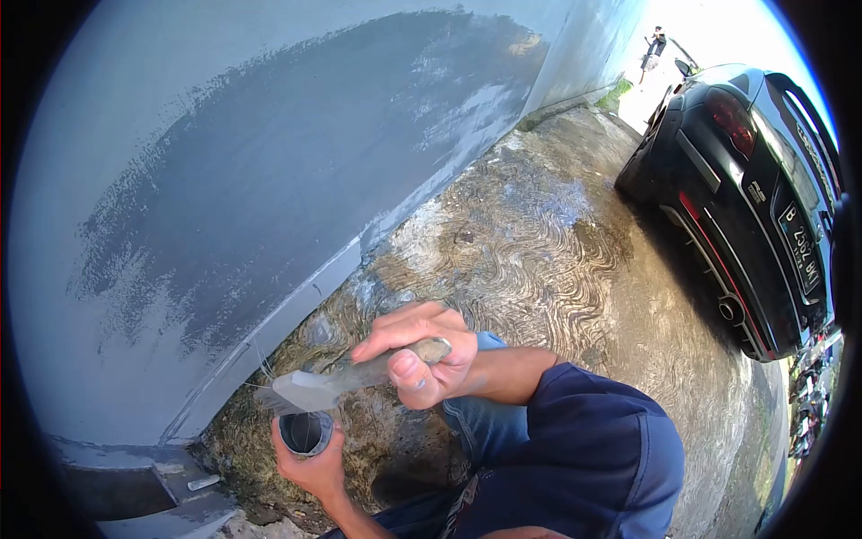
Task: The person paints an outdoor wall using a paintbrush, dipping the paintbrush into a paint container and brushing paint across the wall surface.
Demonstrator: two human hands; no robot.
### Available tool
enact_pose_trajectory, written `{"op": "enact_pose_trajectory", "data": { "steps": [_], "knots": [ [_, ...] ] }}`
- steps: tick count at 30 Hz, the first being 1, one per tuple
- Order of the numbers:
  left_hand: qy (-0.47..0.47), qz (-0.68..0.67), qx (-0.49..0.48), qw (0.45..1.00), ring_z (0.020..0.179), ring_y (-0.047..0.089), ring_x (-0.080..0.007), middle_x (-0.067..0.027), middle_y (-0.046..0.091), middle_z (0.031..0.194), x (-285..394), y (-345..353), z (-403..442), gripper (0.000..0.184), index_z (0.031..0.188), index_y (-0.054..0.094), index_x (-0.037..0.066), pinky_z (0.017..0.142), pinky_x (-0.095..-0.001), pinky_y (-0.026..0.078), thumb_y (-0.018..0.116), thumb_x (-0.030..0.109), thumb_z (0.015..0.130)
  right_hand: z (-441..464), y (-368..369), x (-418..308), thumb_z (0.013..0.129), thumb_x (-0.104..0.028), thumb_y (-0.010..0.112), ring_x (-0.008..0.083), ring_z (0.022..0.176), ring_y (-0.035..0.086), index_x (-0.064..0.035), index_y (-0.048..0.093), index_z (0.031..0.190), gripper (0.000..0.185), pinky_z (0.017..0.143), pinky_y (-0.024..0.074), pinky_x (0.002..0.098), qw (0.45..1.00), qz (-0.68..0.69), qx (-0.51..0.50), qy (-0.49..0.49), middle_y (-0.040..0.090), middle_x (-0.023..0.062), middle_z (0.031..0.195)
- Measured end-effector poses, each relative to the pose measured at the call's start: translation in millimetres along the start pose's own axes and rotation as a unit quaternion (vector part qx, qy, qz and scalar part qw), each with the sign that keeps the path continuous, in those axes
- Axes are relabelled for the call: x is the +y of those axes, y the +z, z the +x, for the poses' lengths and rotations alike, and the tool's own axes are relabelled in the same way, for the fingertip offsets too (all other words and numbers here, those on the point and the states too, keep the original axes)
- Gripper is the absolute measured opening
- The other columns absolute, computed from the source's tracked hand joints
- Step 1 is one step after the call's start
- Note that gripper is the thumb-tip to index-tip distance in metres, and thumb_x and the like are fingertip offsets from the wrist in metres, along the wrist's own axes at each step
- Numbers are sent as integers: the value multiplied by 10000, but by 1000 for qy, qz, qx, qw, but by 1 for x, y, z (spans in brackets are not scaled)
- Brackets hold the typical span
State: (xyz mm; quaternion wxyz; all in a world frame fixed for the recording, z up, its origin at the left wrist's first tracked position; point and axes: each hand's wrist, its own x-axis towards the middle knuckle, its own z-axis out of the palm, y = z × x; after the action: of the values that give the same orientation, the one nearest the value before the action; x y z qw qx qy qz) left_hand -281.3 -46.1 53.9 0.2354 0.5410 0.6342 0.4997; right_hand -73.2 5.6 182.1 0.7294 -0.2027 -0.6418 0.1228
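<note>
My right hand (431, 364) is closed around the handle of a paintbrush (310, 392), whose bristles point left toward the wall. Below the brush, my left hand (312, 469) grips a small cup of dark grey paint (303, 435), with fingers and thumb on either side of its rim. The brush head hangs just over the cup; whether the bristles touch the rim I cannot tell. Beside both hands rises a wall (117, 135) of light blue-grey, bearing a large dark grey painted patch (287, 162) with ragged, streaky edges.
Rough, wavy-patterned concrete ground (530, 251) runs along the wall's foot. A black car (736, 198) is parked at the right. Far off at the top, a person (657, 42) is visible. A dark opening (117, 492) sits low at the wall's lower left.
</note>
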Motion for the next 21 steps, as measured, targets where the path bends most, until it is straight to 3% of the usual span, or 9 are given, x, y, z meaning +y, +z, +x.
{"op": "enact_pose_trajectory", "data": {
  "steps": [3, 7, 9, 15, 17, 21],
  "knots": [
    [1, -19, -2, 1000, 918, 659, -197, -125, 688, 1048, -4, 2, -2, 720, 1211, 589, -56, 866, -339, 509, 862, 33, 550, -1, -1, -5, 883, -26, 598, 200, 507, 615, 109, 662, 928, 156, 472, 497, 314, 998, 47, -12, -36, 668, 152, 691],
    [0, 0, -30, 1000, 898, 669, -230, -150, 687, 1011, 5, 1, -2, 766, 1202, 585, -72, 841, -347, 519, 881, 89, 514, 2, -4, -8, 879, -22, 616, 198, 498, 607, 102, 660, 920, 138, 457, 486, 311, 997, 51, -34, -36, 662, 150, 681],
    [19, 27, -26, 999, 886, 679, -258, -167, 686, 991, 0, 3, -4, 797, 1199, 583, -83, 827, -357, 526, 885, 112, 487, 4, -4, -6, 945, -87, 556, 138, 402, 476, 152, 625, 911, 251, 341, 354, 283, 994, 50, -64, -69, 645, 165, 645],
    [25, 4, 3, 1000, 907, 683, -295, -194, 684, 1019, -3, 5, -7, 827, 1199, 579, -97, 838, -376, 530, 895, 146, 473, 6, -4, -7, 934, -82, 576, 136, 399, 472, 145, 632, 914, 235, 339, 345, 283, 994, 58, -76, -48, 623, 141, 608],
    [49, 26, -15, 998, 958, 667, -219, -171, 685, 1079, -8, 3, -7, 828, 1262, 556, -88, 866, -346, 521, 883, 117, 529, 5, -2, -6, 933, -82, 579, 134, 398, 470, 143, 633, 914, 232, 339, 340, 282, 994, 64, -78, -51, 611, 127, 593],
    [52, 31, -5, 998, 969, 661, -213, -164, 681, 1098, -8, 4, -7, 829, 1268, 552, -87, 872, -340, 518, 883, 110, 535, 7, -3, -7, 929, -83, 590, 128, 396, 466, 134, 637, 909, 223, 338, 327, 279, 991, 72, -108, -40, 573, 87, 553]
  ]
}}
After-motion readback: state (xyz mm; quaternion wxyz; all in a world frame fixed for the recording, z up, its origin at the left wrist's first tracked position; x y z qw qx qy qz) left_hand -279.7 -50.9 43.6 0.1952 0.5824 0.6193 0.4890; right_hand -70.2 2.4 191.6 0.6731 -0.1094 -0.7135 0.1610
